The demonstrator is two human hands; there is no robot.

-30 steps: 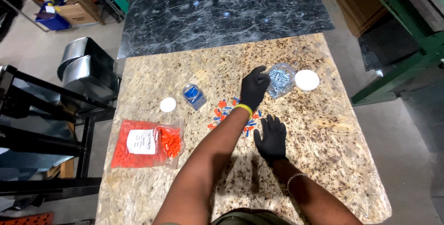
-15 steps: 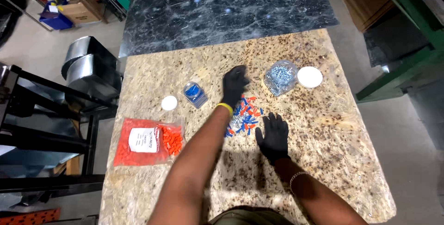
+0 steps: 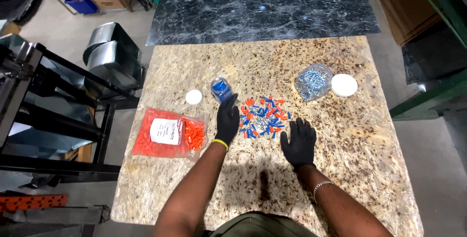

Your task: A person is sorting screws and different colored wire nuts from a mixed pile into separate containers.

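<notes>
Head view | left hand (image 3: 227, 121) by blue jar (image 3: 221, 89) | right hand (image 3: 298, 142) flat beside connector pile (image 3: 262, 117)

place: workshop | signs: chipboard bench (image 3: 194, 178), black metal rack (image 3: 44, 115), sheet-metal ducting (image 3: 113, 57), jar of screws (image 3: 313, 82), concrete floor (image 3: 58, 27)

A black work glove is worn on the left hand (image 3: 227, 121), edged at the wrist with a yellow cuff. A matching black glove is worn on the right hand (image 3: 298, 142), and a silver chain bracelet is seen on that wrist; both forearms are left unsleeved.
</notes>
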